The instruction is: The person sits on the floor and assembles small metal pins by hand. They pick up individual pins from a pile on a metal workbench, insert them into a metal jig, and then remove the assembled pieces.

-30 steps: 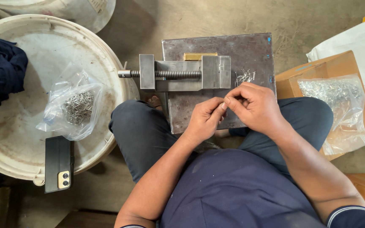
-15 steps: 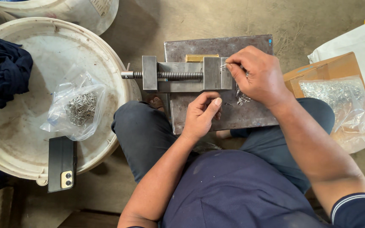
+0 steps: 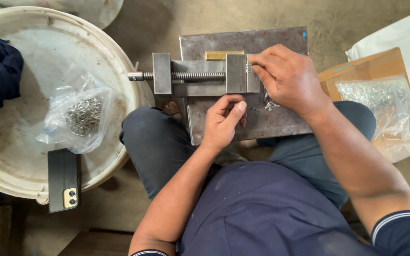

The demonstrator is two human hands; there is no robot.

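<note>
Centre frame, right hand [image 3: 288, 78] pinches a tiny stiff metal piece [image 3: 249, 68] at the vise [image 3: 200, 76] (light, slippery, best held by fingertips); left hand [image 3: 224, 121] half-curled, empty.

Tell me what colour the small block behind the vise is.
Brass yellow; the small block shows best in the head view, lying behind the grey vise.

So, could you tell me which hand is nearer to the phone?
Left. The left hand rests at the vise's near edge, right of the phone; the right hand is farther right, at the vise's jaw end.
</note>
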